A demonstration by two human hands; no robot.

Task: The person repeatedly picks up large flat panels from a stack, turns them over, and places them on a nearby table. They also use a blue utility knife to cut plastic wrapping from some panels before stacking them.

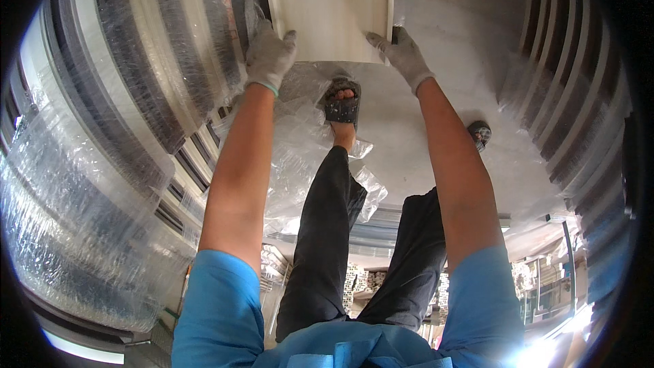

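A pale, cream-coloured flat panel (330, 10) extends from the top edge of the head view down to just beyond my front foot. My left hand (270, 56), in a whitish work glove with a teal cuff, grips its left edge near the close corner. On the opposite edge, my gloved right hand (403, 58) holds the panel with the thumb over the top face. The other fingers of both hands are partly hidden along the sides or underneath. Both arms reach straight out.
Plastic-wrapped stacks of long panels (163, 48) line the left side. More wrapped stacks (558, 95) stand at the right. Loose clear plastic film (300, 163) lies on the grey floor (443, 20) around my front sandal (343, 102); my other sandal (479, 134) is farther right.
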